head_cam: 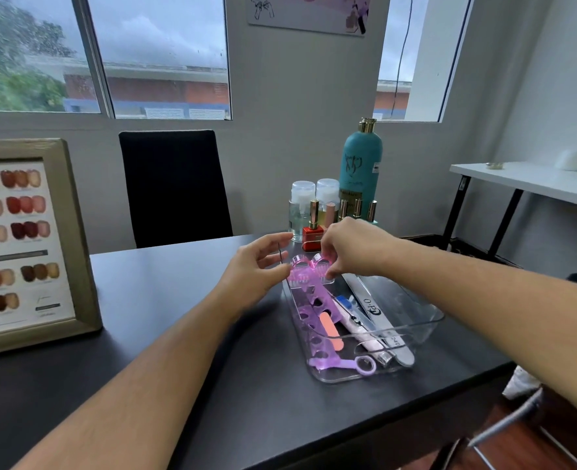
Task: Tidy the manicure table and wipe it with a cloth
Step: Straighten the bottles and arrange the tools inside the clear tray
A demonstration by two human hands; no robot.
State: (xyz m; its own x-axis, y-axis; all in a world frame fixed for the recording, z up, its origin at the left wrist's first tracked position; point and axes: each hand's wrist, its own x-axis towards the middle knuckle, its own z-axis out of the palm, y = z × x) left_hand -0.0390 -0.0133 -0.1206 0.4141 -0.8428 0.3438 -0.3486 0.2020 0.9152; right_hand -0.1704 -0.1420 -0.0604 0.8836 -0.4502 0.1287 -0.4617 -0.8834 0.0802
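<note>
A clear plastic tray (431, 322) sits on the black table (178, 334) right of centre. In it lie purple toe separators (309, 322), an orange file (331, 330), a white nail file (373, 312), a pale pink tool (355, 325) and a purple ring-ended tool (361, 366). Over the tray's far end, a translucent pink nail brush (309, 269) is pinched from both sides: my left hand (256, 266) holds its left end and my right hand (351, 245) its right end. A thin dark stick (279, 252) stands up by my left fingers.
A framed nail colour chart (19, 242) leans at the table's left. Behind the tray stand a red polish bottle (312, 230), two clear pump bottles (302, 205), gold-capped bottles and a tall teal bottle (361, 164). A black chair (175, 188) faces me; a white side table (534, 184) is at right.
</note>
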